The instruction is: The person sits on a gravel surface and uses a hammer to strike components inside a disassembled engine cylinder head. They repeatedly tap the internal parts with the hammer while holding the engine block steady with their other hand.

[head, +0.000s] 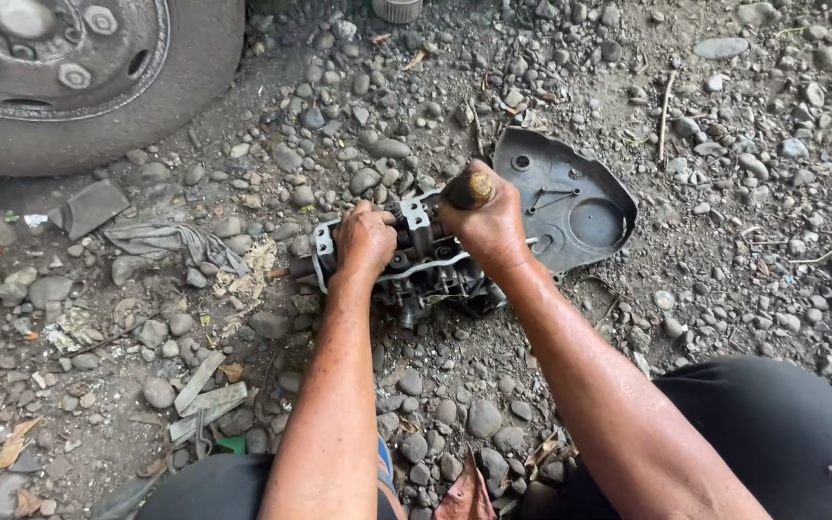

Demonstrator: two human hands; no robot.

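**Engine part worked on loose gravel, both hands engaged**

Down on the stony ground [551,87], a dirty metal engine part [416,265] with valve gear showing lies among pebbles, just beside a dark grey metal cover [570,197] that rests flat to its right. The left hand [366,241] presses down on the left half of the part, fingers curled over its top edge, steadying it rather than lifting it. The right hand [488,221] is closed tight in a full fist around a worn, brownish tool handle [469,188], whose rounded end sticks up out of the grip; the working end is hidden behind the hand and the part, so what it bears on cannot be told.

The risks, as I judge them, come from the footing. The part sits on rounded stones and could rock or skid under a hard push, letting the tool slip off toward the left hand, which is very near. Grit and small pebbles could also drop into the open passages. A grey rag [161,241] lies well to the left, and a vehicle wheel [69,67] stands at the top left corner.
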